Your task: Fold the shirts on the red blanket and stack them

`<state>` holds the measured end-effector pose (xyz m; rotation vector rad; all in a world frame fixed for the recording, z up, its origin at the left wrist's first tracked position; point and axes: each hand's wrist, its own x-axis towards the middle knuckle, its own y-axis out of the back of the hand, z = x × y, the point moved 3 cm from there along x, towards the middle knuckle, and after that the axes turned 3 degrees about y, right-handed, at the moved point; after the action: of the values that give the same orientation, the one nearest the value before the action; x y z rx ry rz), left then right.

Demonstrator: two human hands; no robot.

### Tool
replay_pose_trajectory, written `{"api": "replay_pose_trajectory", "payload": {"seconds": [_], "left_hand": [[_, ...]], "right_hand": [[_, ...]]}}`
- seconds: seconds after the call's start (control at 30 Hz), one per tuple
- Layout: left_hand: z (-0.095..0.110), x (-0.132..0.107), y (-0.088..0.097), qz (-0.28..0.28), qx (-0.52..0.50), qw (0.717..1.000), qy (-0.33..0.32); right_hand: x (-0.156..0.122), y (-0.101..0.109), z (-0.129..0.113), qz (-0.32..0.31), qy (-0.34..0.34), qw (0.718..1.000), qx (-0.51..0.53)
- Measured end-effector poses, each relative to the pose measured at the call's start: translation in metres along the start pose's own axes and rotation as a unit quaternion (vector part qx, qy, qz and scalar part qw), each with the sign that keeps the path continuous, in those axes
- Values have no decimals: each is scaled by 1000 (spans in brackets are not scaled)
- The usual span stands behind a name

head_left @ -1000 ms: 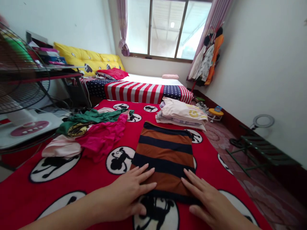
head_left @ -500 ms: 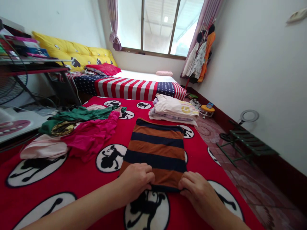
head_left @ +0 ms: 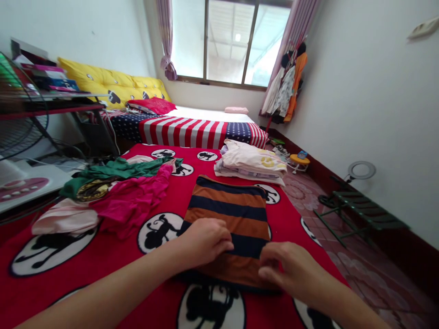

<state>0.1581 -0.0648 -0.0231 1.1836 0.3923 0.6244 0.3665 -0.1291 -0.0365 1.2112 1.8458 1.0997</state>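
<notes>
A folded striped garment, orange-brown and navy, lies flat on a red blanket printed with black monkey figures in white ovals. Above the garment's near left part is my left hand, fingers curled together, with no cloth visible in them. At its near right side hovers my right hand, fingers bent and a gap showing between thumb and forefinger. The garment's near edge runs below both hands. My left hand and forearm hide part of its left side.
Crumpled clothes lie at left: a green piece, a magenta piece and a pale pink piece. A stack of folded light clothes sits beyond the garment. A fan stands left, a green folding stool right.
Both hands have come up off the garment's near edge, which they were gripping. My left hand has moved forward over the cloth, and my right thumb and forefinger have parted.
</notes>
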Motion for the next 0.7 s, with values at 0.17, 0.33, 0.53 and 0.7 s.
{"api": "replay_pose_trajectory", "payload": {"seconds": [0.17,0.33,0.53,0.7], "left_hand": [[-56,53,-13,91,50,991,90],[-88,60,-34,102,77,982,136],[-88,54,-35,96,53,987,115],[-101,50,-18,227,35,958,174]], "right_hand": [[59,19,40,170,-173,965,-95],[80,2,75,166,-227,957,-68],[69,-8,87,173,-269,944,-82],[77,-4,85,232,-242,941,-52]]}}
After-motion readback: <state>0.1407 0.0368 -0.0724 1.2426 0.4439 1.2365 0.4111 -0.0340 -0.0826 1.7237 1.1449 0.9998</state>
